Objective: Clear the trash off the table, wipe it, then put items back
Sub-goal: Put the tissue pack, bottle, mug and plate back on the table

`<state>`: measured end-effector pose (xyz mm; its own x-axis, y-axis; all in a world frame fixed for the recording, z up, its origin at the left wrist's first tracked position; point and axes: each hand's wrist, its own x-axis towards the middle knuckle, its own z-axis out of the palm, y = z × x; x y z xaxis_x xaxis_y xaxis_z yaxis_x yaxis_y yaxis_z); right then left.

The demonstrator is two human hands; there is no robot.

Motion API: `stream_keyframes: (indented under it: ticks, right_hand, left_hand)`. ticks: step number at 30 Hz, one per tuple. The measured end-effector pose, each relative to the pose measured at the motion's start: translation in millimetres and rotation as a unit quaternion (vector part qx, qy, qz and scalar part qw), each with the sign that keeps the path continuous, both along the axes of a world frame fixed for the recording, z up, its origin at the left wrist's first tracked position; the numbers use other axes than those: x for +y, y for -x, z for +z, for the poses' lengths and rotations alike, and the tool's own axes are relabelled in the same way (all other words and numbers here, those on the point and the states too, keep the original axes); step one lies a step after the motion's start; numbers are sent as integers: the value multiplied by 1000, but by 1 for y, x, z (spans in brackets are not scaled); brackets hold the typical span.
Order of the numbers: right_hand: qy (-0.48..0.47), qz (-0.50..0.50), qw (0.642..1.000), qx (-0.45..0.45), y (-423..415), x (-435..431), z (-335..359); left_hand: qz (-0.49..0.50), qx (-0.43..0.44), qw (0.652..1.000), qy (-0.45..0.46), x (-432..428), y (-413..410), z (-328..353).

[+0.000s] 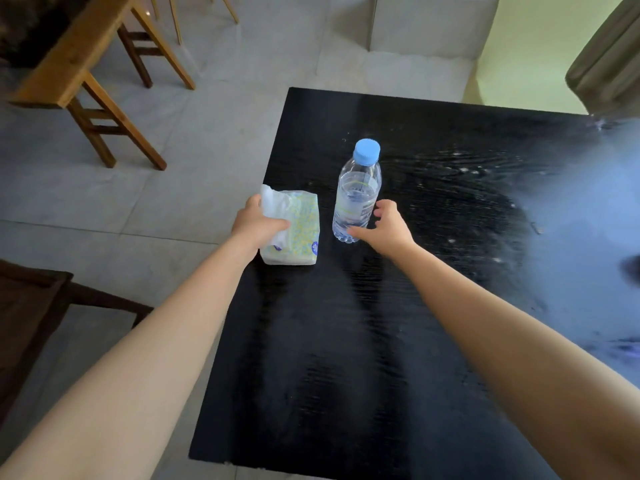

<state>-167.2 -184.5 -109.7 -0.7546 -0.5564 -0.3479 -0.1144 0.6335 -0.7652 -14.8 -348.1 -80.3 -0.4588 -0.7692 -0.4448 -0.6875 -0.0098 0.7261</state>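
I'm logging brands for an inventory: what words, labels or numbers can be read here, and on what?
On the water bottle: label print, too blurred to read.
On the tissue pack: a small purple logo, too small to read.
No other text shows.

The floor is laid with large pale grey tiles with thin joints. At the upper left stands a wooden table of warm brown timber with splayed legs and cross rails, and behind it show the slim light legs of a chair. A dark brown wooden seat fills the lower left corner. Across the top sits a pale grey upholstered block, beside a yellow-green wall. An olive curtain hangs at the upper right. The black wood-grain surface takes a bluish-white glare of daylight along its right side.
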Motion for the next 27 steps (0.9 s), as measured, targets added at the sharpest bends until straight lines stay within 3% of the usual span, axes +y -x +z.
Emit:
stream_keyframes:
  ticks: [5,9,13,18,21,24,27]
  right_hand:
    - [-57,-10,998,-16,20,21,13]
    - [-75,-14,997,-6,31,35,27]
    - [-104,13,994,16,40,50,46]
    - [-143,66,987,4,57,83,72]
    - [-160,88,983,-12,73,111,88]
    - [-181,100,978,-28,93,147,101]
    - [-205,99,971,-67,114,190,111]
  left_hand:
    - [-24,-16,999,17,-3,7,18]
    - [-67,-99,991,53,5,12,31]
    - [-148,-183,960,150,27,24,51]
    - [-263,-244,915,185,67,42,78]
    - [-366,-268,882,127,101,62,95]
    - [-409,-264,873,39,140,88,106]
    - [-456,-255,852,45,183,123,114]
